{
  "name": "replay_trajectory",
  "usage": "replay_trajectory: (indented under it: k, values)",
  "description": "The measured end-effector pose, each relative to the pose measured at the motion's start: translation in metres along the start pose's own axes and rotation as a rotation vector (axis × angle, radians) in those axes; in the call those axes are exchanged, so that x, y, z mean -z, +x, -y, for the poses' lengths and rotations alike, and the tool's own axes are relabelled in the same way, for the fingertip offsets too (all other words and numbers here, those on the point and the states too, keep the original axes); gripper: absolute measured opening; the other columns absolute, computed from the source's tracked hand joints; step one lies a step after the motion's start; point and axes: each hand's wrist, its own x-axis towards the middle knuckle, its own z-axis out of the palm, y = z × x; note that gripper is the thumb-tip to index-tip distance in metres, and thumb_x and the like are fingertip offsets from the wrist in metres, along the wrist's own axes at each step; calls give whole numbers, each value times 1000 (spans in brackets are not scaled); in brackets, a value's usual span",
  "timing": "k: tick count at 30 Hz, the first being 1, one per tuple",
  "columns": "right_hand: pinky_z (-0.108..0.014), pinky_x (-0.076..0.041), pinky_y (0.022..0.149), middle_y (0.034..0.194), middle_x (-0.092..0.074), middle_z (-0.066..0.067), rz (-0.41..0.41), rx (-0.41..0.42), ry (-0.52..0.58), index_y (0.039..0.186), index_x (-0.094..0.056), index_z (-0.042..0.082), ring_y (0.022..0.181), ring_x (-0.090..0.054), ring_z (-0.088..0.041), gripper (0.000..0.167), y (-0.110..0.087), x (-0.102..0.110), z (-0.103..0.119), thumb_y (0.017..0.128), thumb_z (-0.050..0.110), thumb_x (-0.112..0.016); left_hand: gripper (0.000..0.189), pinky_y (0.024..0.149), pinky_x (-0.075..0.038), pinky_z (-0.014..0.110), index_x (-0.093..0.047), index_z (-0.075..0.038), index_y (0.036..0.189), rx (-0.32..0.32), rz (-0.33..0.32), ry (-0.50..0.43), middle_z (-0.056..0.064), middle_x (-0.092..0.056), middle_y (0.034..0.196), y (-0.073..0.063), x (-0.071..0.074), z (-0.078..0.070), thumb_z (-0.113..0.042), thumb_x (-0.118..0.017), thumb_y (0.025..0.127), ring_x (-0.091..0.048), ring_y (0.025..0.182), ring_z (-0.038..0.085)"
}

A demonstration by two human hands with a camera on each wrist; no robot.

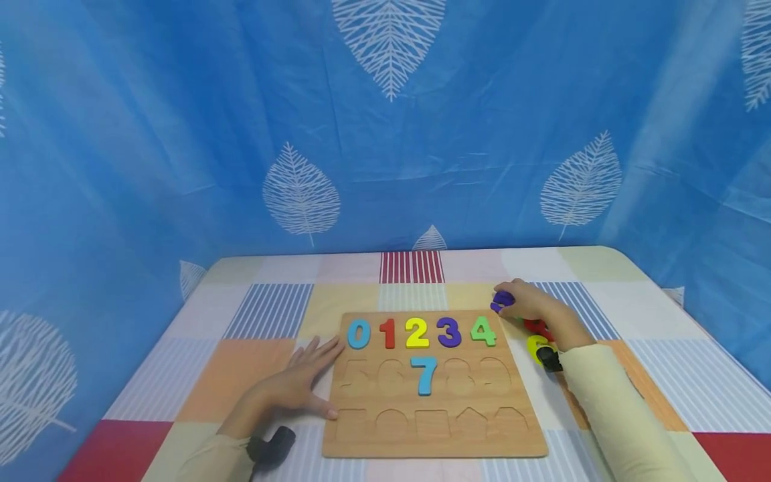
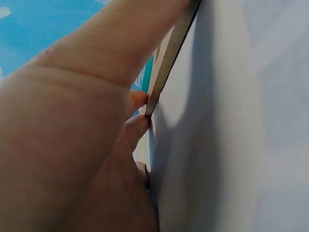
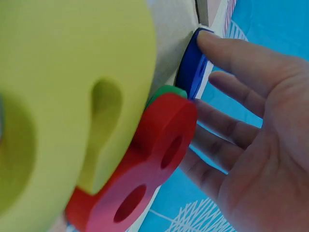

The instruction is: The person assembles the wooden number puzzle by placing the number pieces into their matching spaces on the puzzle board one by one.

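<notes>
A wooden number board (image 1: 385,402) lies on the table, with 0, 1, 2, 3 and 4 in its top row and a blue 7 (image 1: 426,375) in the middle row. My left hand (image 1: 301,381) is spread at the board's left edge, thumb and fingertips touching it. Beyond the upper right corner, my right hand (image 1: 533,302) holds a purple number piece (image 1: 503,299) between thumb and fingers; its digit is partly covered. Close by in the right wrist view are a red 8 (image 3: 152,186), a sliver of a green piece (image 3: 166,90) and a large yellow piece (image 3: 58,58).
Recessed outlines fill the board's bottom row and flank the 7. A patchwork cloth (image 1: 241,368) covers the table. Blue curtain (image 1: 385,167) with white leaf prints hangs behind and at both sides. Dark wrist straps (image 1: 274,447) sit on both arms.
</notes>
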Motion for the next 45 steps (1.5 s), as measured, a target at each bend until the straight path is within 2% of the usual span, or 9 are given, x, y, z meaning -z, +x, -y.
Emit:
replay_trajectory:
  k: [8, 19, 26, 30, 37, 45]
  values:
    - [-58, -41, 92, 122, -42, -33, -16, 30, 28, 129, -44, -4, 106, -48, -43, 55, -8, 1, 3, 84, 22, -64, 110, 110, 2, 59, -18, -20, 147, -21, 6, -6, 5, -10, 155, 0, 3, 0, -55, -76, 60, 6, 140, 39]
    - [-58, -40, 94, 126, -43, -31, -31, 77, 43, 130, -44, -3, 110, -47, -43, 56, -13, -1, 20, 83, 20, -65, 110, 112, 2, 56, -19, -25, 146, 28, 8, 4, 1, -11, 155, 1, 2, -2, -57, -76, 58, 6, 141, 35]
    - [-54, -44, 92, 124, -45, -28, -43, 78, 65, 130, -45, -3, 107, -50, -39, 56, -14, -3, 37, 83, 20, -65, 110, 112, 2, 55, -19, -25, 146, 51, 6, -9, 1, -11, 155, 0, 2, -4, -56, -77, 58, 6, 141, 34]
    - [-49, -48, 88, 121, -45, -26, -57, 106, 86, 129, -45, -6, 104, -53, -37, 55, -15, -6, 45, 84, 19, -64, 110, 111, 3, 56, -19, -22, 147, 31, 4, -12, 3, -11, 155, 0, 3, -4, -54, -77, 59, 6, 140, 36]
    - [-46, -50, 86, 117, -47, -24, -88, 233, 92, 124, -48, -8, 102, -55, -35, 53, -17, -11, 62, 82, 18, -67, 110, 110, 3, 58, -19, -19, 147, -2, 6, -27, 6, -11, 155, -1, 5, -2, -51, -78, 60, 6, 140, 38]
    - [-43, -51, 85, 117, -49, -22, -71, 331, 159, 123, -50, -7, 102, -56, -33, 51, -20, -21, 90, 81, 16, -67, 109, 110, 4, 58, -18, -18, 147, -28, 18, -37, 6, -9, 155, -2, 4, 0, -51, -77, 61, 7, 140, 38]
